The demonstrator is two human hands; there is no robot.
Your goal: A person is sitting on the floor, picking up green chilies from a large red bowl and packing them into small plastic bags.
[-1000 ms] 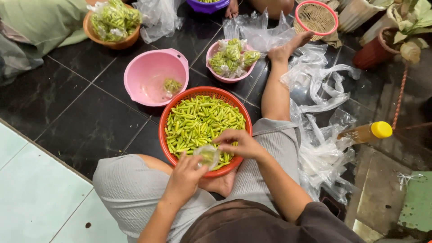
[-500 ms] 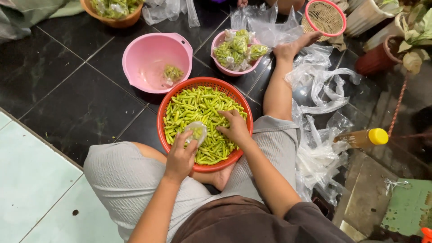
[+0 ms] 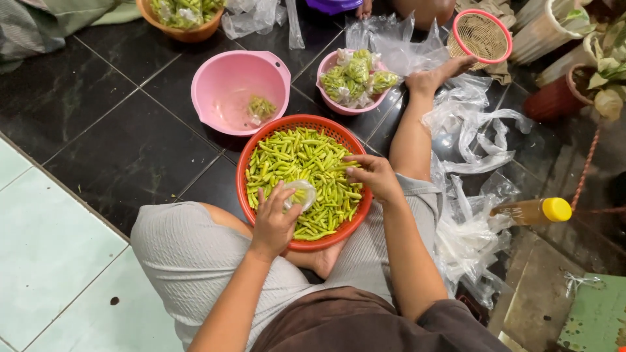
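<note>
A round orange basket (image 3: 255,146) heaped with green chillies (image 3: 293,160) rests between my knees on the dark tiled floor. My left hand (image 3: 274,221) holds a small clear plastic bag (image 3: 301,193) over the near side of the heap. My right hand (image 3: 373,176) reaches into the chillies at the basket's right edge, fingers curled on a few pods. My right leg stretches out past the basket toward the back.
A pink bowl (image 3: 225,81) with one filled bag stands behind the basket, a smaller pink bowl (image 3: 329,65) of filled bags to its right. Loose clear bags (image 3: 469,215) and a yellow-capped bottle (image 3: 531,210) lie right. An orange bowl (image 3: 186,32) and pink-rimmed wicker basket (image 3: 480,36) are at the back.
Both hands have come down from above the basket's near rim into the chillies. The right hand moved right and forward to the heap; the left still holds the bag.
</note>
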